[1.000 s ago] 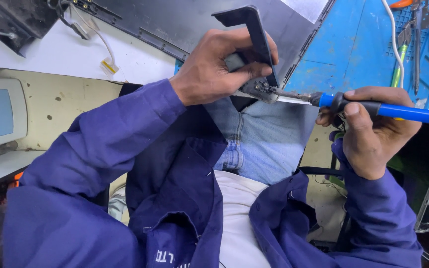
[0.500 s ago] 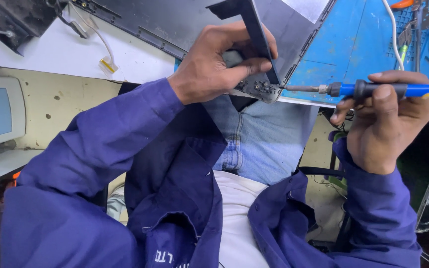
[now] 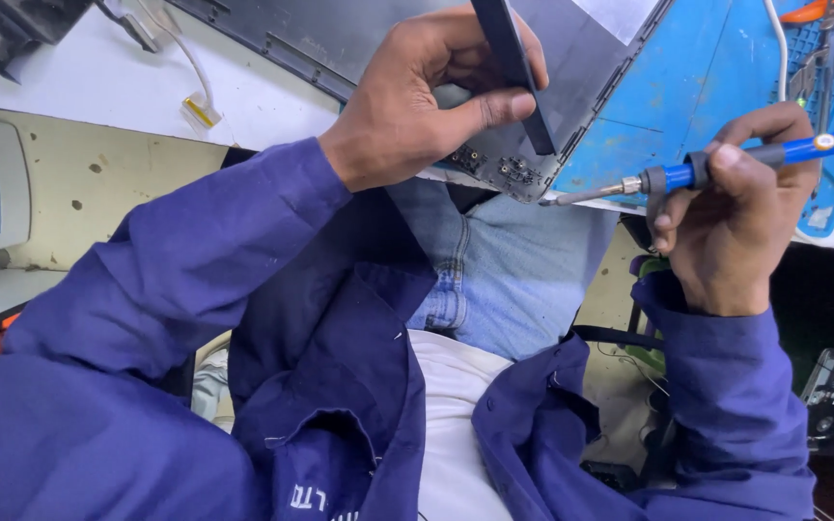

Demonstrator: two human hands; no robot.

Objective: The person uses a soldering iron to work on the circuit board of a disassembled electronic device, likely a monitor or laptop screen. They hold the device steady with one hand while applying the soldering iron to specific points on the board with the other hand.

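The left hand (image 3: 417,96) pinches a dark flat strip (image 3: 514,72) between thumb and fingers, holding it against the corner of a grey laptop lid (image 3: 533,178) at the near edge of the blue mat (image 3: 716,87). The right hand (image 3: 736,222) grips a blue-handled soldering iron (image 3: 726,166), its metal tip just beside that corner, to its right. The work looks to want a steady left grip, fingers kept away from the tip, and only a light touch at the small fittings on the corner.
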